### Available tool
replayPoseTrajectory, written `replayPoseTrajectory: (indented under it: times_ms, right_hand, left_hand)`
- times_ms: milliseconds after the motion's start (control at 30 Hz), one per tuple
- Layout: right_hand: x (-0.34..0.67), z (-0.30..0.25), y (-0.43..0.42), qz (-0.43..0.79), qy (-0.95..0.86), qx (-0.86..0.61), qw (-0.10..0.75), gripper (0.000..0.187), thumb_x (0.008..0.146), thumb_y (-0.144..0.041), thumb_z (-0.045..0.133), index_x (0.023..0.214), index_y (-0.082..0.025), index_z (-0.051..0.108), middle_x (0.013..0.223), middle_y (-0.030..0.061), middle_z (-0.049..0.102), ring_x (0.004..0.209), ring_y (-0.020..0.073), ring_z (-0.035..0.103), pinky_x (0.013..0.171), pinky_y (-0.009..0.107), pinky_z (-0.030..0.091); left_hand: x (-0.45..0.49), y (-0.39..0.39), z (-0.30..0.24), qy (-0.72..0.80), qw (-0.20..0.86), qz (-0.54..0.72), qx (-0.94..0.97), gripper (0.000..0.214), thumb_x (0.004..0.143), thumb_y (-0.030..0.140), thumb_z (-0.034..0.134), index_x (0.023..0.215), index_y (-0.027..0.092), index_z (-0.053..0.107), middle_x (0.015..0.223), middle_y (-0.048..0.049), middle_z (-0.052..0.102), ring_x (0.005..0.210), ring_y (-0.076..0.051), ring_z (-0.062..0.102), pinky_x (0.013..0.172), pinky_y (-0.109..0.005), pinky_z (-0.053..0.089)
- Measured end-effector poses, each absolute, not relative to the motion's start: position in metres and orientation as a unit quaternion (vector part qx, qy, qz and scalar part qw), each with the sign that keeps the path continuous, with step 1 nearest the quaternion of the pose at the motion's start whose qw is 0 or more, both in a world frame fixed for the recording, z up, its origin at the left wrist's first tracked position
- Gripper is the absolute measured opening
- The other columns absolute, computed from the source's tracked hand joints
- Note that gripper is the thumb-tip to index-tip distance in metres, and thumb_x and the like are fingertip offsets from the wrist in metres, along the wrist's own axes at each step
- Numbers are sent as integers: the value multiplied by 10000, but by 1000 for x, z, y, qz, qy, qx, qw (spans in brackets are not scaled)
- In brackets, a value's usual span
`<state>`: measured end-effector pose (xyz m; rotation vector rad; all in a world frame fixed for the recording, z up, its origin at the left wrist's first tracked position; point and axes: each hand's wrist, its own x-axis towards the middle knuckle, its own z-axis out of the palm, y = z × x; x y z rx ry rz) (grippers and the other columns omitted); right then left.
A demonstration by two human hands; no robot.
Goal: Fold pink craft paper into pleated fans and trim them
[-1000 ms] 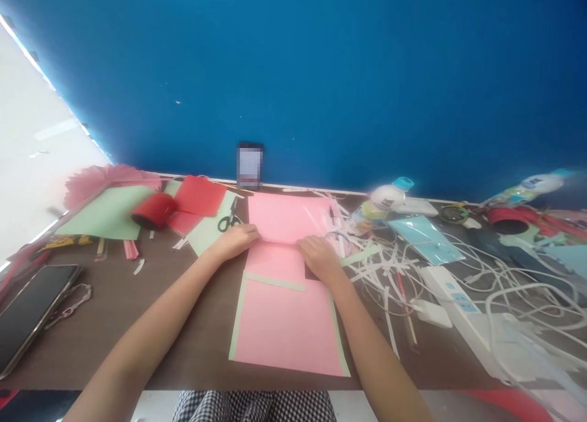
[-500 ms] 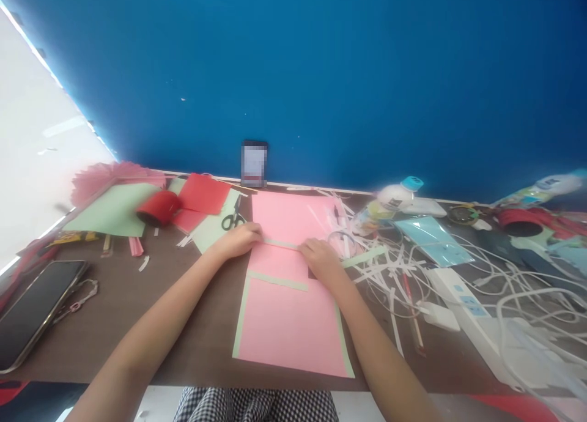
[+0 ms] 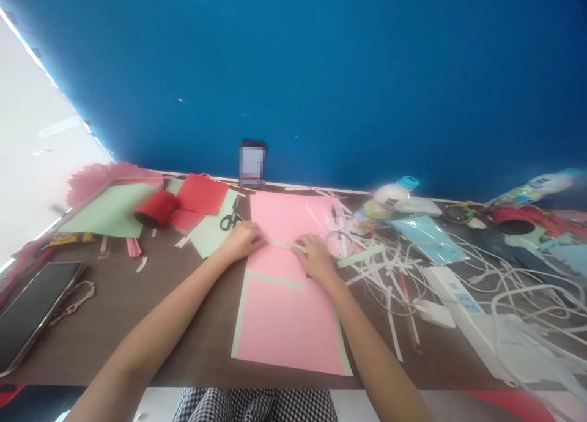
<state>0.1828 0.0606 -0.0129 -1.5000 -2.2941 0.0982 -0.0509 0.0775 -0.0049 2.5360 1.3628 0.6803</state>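
A narrow pale green paper strip [image 3: 280, 244] stretches between my hands over pink paper. My left hand [image 3: 243, 240] is closed, its fingertips pinching the strip's left end. At the other end, my right hand [image 3: 316, 258] grips the strip with bent fingers; the thumb is partly hidden. Beneath them lies a pink sheet [image 3: 293, 211]. Closer to me is another pink sheet [image 3: 288, 333], with green strips along its left, right and top edges. Black-handled scissors [image 3: 232, 217] rest on green paper just beyond my left hand.
At left lie a phone [image 3: 39, 312], a red roll [image 3: 156, 209], red paper [image 3: 202, 194] and a pink paper fan [image 3: 110, 180]. To the right are paper scraps [image 3: 389, 263], a glue bottle [image 3: 385, 203], a power strip [image 3: 472, 315] and cables. A blue wall [image 3: 321, 92] stands behind.
My right hand's fingers have shifted slightly and spread a little along the strip's right end. My left hand stays almost in place. The whole view has moved slightly.
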Motion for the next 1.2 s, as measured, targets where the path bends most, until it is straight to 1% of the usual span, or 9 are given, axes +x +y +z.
replayPoseTrajectory:
  times_ms: [100,167,367,600,733,900,967,1067,1200]
  right_hand:
    - [182,-12,59,39,-823,-528,203,121,813,-292,513,760,-189,549,811,63,571,820,219,483,714,333,389]
    - [182,-12,56,42,-821,-525,219,131,832,-283,476,764,-194,544,816,63,579,811,217,495,713,336,397]
    - [185,-11,52,138,-799,-497,310,177,863,-291,410,900,-219,567,891,45,627,836,189,574,742,314,437]
    - [189,-2,53,176,-781,-494,340,174,836,-290,466,778,-221,615,789,20,653,739,163,595,692,280,445]
    - [188,4,47,154,-792,-494,323,200,845,-290,447,769,-213,615,765,26,650,715,164,580,668,285,430]
    - [176,13,39,2,-842,-471,263,237,816,-379,505,932,-209,622,868,61,662,878,220,539,824,372,340]
    - [170,14,36,-7,-857,-455,243,235,850,-357,464,929,-209,627,847,53,675,825,195,559,804,355,329]
    - [168,13,36,16,-866,-440,235,287,894,-286,387,804,-197,645,763,32,690,708,152,583,735,319,335]
    - [181,16,39,68,-860,-441,247,253,871,-304,425,805,-208,649,803,22,693,744,159,602,724,306,375]
  left_hand:
    - [-51,78,-7,458,116,239,849,194,766,324,565,852,157,616,810,-54,600,754,-185,530,701,-312,406]
    - [-52,79,-9,434,140,259,851,208,781,323,551,904,170,620,863,-60,598,798,-183,531,731,-309,414]
    - [-56,79,-8,404,232,289,837,182,831,261,474,832,175,634,841,-41,637,786,-149,569,732,-263,433]
    - [-50,72,1,399,202,284,848,224,855,246,406,884,167,613,864,-48,636,779,-149,577,709,-255,433]
    - [-46,69,-1,392,154,267,867,218,850,284,430,884,181,619,841,-40,640,763,-150,577,681,-249,420]
    - [-38,66,-1,360,122,256,889,271,872,271,392,850,187,649,757,-45,634,718,-143,573,654,-247,405]
    - [-35,64,2,339,138,255,895,288,872,308,398,856,191,660,733,-48,631,701,-139,574,639,-240,408]
    - [-35,63,3,333,198,275,880,305,854,368,434,831,187,679,750,-46,659,688,-129,587,629,-219,418]
    - [-44,66,1,372,260,285,844,360,824,421,464,742,155,693,727,-37,684,646,-140,596,568,-206,414]
